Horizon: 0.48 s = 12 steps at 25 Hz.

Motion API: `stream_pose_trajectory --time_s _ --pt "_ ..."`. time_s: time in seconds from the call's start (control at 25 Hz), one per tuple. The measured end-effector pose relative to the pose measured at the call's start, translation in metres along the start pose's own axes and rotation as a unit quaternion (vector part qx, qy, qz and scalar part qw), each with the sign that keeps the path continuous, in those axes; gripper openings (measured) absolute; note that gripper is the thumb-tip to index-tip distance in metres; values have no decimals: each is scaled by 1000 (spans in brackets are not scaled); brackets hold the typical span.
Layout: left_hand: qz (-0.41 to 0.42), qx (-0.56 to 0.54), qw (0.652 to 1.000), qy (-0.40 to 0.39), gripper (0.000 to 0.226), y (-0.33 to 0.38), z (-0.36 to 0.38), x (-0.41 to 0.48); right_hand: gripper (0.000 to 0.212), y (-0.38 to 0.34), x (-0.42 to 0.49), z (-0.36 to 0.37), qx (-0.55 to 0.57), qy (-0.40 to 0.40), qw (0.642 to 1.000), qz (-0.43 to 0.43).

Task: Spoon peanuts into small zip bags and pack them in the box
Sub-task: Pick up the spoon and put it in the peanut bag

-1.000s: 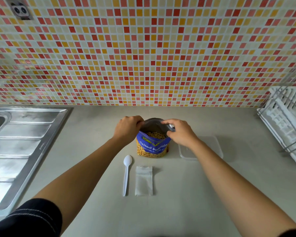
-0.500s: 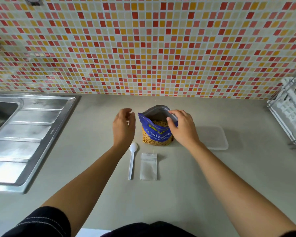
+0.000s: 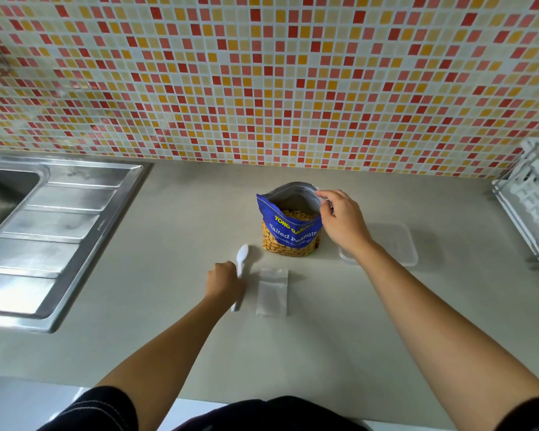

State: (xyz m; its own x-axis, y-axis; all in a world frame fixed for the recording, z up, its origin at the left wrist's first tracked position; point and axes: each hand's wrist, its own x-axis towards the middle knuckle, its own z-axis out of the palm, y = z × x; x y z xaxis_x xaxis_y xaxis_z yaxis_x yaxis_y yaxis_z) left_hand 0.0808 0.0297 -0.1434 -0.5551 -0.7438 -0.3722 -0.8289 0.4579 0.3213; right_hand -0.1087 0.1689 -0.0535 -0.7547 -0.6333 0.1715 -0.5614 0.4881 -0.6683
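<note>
A blue bag of salted peanuts [image 3: 290,234] stands open on the beige counter [image 3: 324,337], peanuts showing inside. My right hand [image 3: 343,220] pinches the bag's right rim. A white plastic spoon [image 3: 241,255] lies left of the bag, bowl toward the wall. My left hand [image 3: 224,283] covers the middle of its handle, fingers curled around it. A small clear zip bag [image 3: 272,292] lies flat just right of the spoon. A clear plastic box [image 3: 389,241] sits right of the peanut bag, partly behind my right wrist.
A steel sink with draining board [image 3: 50,231] fills the counter's left side. A white dish rack [image 3: 532,197] stands at the right edge. A mosaic-tiled wall rises behind the counter.
My left hand let go of the peanut bag's rim and came down toward me onto the spoon handle. My right hand stays at the bag's right rim. The camera view tilted down.
</note>
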Motion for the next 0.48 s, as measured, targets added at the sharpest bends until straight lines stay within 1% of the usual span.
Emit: stream_pose_trajectory --time_s 0.08,0.16,0.24,0.28,0.32,0.36,0.4,0.48 --pt "-19 -54 998 33 18 -1 -9 5 31 3 2 -2 -4 -7 1000 -3" --pt "-6 -167 980 104 19 6 -35 12 27 4 4 -5 0 5 1000 -10" --pt "50 -331 931 142 16 22 -76 17 24 3 6 -6 4 23 1000 -2" --pt "93 -385 906 148 16 31 -99 17 23 2 8 -6 2 28 1000 6" --pt "143 -410 889 148 17 39 -120 15 22 1 9 -6 -1 32 999 14" --pt "189 -414 880 138 18 47 -137 13 22 0 10 -7 -2 36 999 21" --pt "225 -404 878 124 19 55 -151 9 23 0 12 -8 -1 39 999 26" --pt "268 -362 887 102 17 68 -164 4 23 1 15 -8 4 38 999 31"
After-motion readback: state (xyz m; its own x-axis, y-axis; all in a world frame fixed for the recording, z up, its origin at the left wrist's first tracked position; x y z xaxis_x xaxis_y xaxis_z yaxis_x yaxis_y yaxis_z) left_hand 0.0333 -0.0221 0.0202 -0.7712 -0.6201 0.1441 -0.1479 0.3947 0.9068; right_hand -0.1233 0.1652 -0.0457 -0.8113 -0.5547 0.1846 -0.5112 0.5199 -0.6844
